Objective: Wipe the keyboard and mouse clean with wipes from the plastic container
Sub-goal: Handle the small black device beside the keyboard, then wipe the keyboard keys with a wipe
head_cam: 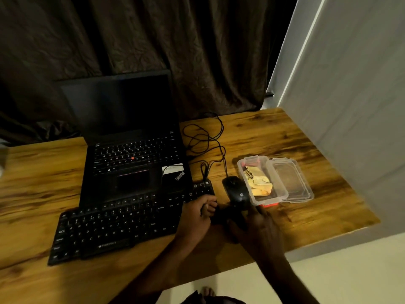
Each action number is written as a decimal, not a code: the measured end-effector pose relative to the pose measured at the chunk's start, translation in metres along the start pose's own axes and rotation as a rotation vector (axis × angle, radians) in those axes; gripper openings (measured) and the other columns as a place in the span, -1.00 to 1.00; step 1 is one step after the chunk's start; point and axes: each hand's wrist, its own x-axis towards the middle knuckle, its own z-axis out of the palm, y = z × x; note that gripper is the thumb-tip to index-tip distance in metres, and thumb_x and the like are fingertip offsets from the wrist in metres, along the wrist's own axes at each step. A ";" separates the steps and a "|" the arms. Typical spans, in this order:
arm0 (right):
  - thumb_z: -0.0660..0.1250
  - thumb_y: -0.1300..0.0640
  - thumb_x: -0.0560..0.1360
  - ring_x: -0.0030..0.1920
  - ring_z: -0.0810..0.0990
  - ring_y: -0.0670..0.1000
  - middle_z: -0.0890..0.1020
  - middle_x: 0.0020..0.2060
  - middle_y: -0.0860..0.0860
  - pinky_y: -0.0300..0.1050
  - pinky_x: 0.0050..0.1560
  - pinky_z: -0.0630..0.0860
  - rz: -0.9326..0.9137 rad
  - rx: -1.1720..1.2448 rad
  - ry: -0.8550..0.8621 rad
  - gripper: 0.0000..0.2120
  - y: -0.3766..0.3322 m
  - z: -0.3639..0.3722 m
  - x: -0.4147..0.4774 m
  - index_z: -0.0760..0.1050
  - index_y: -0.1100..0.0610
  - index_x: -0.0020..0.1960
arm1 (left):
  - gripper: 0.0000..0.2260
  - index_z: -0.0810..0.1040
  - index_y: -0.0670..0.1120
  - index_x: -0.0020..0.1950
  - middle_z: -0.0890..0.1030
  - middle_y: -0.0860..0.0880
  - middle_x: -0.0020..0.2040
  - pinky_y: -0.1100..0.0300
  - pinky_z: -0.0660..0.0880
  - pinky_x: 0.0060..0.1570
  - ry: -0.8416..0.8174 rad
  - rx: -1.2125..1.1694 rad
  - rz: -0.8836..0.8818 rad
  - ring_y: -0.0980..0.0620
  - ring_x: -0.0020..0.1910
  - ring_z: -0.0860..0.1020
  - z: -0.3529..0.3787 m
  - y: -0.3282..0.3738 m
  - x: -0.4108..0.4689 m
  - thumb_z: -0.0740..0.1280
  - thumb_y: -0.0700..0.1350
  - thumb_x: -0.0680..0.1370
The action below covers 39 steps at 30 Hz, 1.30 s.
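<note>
Left hand (197, 213) curls its fingers at the right end of the black rectangular keyboard (122, 224), its long axis running leftward; what it holds is unclear. Blurred right hand (258, 227), grip untellable, sits behind the black oval mouse (237, 191), whose nose points away. Beyond is a clear plastic container (242, 170) of yellow wipes (260, 183); the wooden table (317, 183) runs right to its edge

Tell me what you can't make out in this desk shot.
All in the head view:
1. Right hand: dark and blurred, so whether its fingers hold anything is unclear.
2. Left hand covers the right end of the keyboard; its grip is unclear.
3. Mouse: its near end is lost in shadow between the hands.
4. Plastic container: crumpled yellowish material lies inside; the wipe count cannot be told.
5. Key legends: too blurred.
</note>
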 end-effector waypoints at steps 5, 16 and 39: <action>0.12 -0.30 0.53 -0.07 0.57 -0.01 0.58 -0.05 0.00 -0.02 -0.06 0.58 0.103 -0.023 0.010 -0.57 0.019 -0.038 0.056 0.48 -0.01 0.15 | -0.48 0.58 0.00 0.21 0.49 0.16 0.27 0.18 0.45 0.31 0.006 0.060 0.108 0.21 0.31 0.44 -0.005 0.008 0.000 0.22 -0.51 0.43; 0.42 -0.08 0.46 0.51 0.15 0.13 0.25 0.51 0.07 0.07 0.49 0.07 -0.121 -0.611 -0.445 -0.22 0.010 -0.062 0.133 0.13 0.04 0.55 | -0.54 0.62 0.06 0.14 0.52 0.15 0.23 0.27 0.43 0.26 0.142 0.071 0.136 0.26 0.29 0.43 -0.013 0.009 0.002 0.20 -0.42 0.48; 0.25 0.29 0.56 0.10 0.62 0.18 0.66 0.11 0.19 0.01 -0.04 0.54 0.302 1.190 -0.216 -0.73 -0.026 -0.080 0.105 0.58 0.18 0.21 | -0.75 0.57 0.05 0.23 0.66 0.12 0.10 0.18 0.58 0.05 0.065 -0.373 -0.060 0.12 0.05 0.63 -0.038 0.037 -0.006 0.32 0.05 0.57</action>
